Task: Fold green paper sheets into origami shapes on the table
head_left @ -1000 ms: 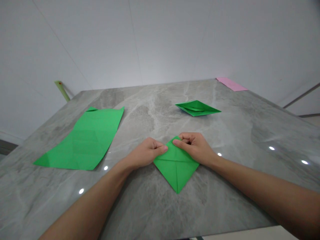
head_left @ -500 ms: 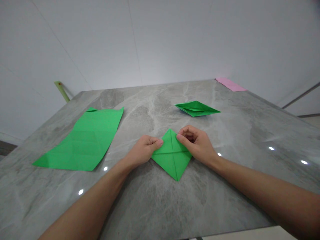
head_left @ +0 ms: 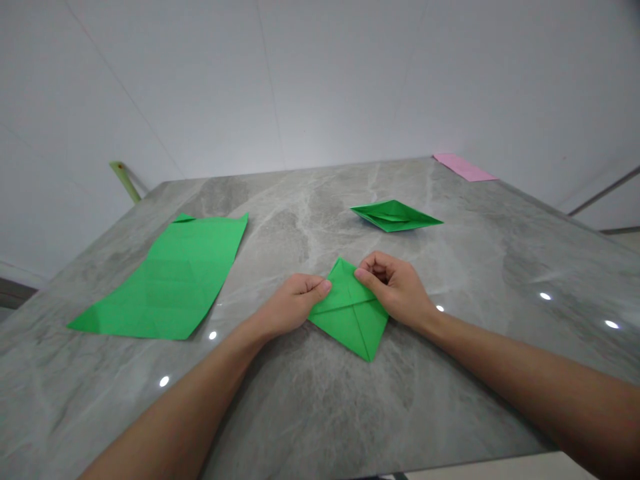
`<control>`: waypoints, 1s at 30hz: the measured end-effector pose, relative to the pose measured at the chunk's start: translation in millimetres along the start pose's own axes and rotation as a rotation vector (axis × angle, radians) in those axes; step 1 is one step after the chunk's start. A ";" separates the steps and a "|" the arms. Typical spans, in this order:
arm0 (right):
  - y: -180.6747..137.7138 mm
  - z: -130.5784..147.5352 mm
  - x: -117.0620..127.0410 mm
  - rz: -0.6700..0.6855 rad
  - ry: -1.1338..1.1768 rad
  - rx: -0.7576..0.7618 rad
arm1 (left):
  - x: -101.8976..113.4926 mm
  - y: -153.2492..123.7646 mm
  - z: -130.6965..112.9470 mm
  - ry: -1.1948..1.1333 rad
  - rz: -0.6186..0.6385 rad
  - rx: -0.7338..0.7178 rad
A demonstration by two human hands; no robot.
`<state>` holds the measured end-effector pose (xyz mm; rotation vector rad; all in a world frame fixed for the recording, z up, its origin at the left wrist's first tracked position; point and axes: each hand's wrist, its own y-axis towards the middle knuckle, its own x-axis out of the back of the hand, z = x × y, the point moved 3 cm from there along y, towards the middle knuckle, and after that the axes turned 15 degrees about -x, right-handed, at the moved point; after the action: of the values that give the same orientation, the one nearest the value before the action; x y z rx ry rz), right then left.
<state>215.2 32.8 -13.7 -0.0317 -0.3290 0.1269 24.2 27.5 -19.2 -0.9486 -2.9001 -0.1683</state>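
Note:
A folded green paper square (head_left: 357,320), creased and turned like a diamond, is held between my two hands just above or on the table. My left hand (head_left: 295,300) pinches its left edge with thumb on top. On the upper right edge my right hand (head_left: 395,287) is closed, thumb pressed on the paper and fingers curled behind. The lower tip points toward me and leans a little to the right. Parts of the left and right corners are hidden by my hands.
Beyond my right hand lies a pointed folded green paper piece (head_left: 397,217). A larger creased green sheet (head_left: 175,280) lies at the left, its far corners curling. A pink paper (head_left: 464,167) rests at the far right corner of the grey marbled table (head_left: 310,413), against the wall.
My left hand has moved slightly right. The paper's lower tip has swung to the right, and its centre creases no longer line up straight. My right hand has barely moved.

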 end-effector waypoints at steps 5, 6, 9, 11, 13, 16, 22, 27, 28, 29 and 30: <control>-0.7 0.9 -0.9 -0.002 -0.040 0.015 | -4.0 1.3 -4.0 0.021 -0.017 -0.010; -0.8 0.9 -1.0 -0.001 -0.043 0.018 | -4.8 1.3 -5.9 0.046 -0.014 -0.027; -1.0 1.1 -1.1 0.003 -0.044 0.029 | -7.6 0.5 -9.0 0.026 0.002 -0.048; -1.3 1.8 -1.2 0.003 -0.049 0.041 | -9.0 -0.5 -7.6 -0.065 0.004 -0.022; -1.8 3.1 -1.4 0.001 -0.055 0.053 | -9.6 -1.3 -4.6 -0.146 -0.003 0.010; -2.5 5.3 -2.0 0.006 -0.056 0.064 | -9.9 -1.8 -1.0 -0.212 -0.002 0.048; -3.4 7.0 -2.4 -0.011 -0.063 0.070 | -10.0 -2.4 -6.6 -0.065 0.062 -0.007; -4.6 8.0 -2.8 0.001 -0.057 0.070 | -13.5 -4.1 -10.9 0.005 0.133 0.006; -4.8 8.3 -2.8 0.000 -0.052 0.065 | -13.8 -4.3 -10.7 0.014 0.129 0.011; -5.0 8.5 -2.6 -0.004 -0.041 0.058 | -14.0 -4.4 -10.2 0.015 0.120 0.015; -5.0 8.7 -2.1 -0.008 -0.021 0.047 | -14.0 -4.4 -9.5 0.004 0.107 0.018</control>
<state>211.1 27.7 -5.9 0.0174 -0.3468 0.1267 33.2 14.5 -11.7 -1.0959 -2.8332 -0.1356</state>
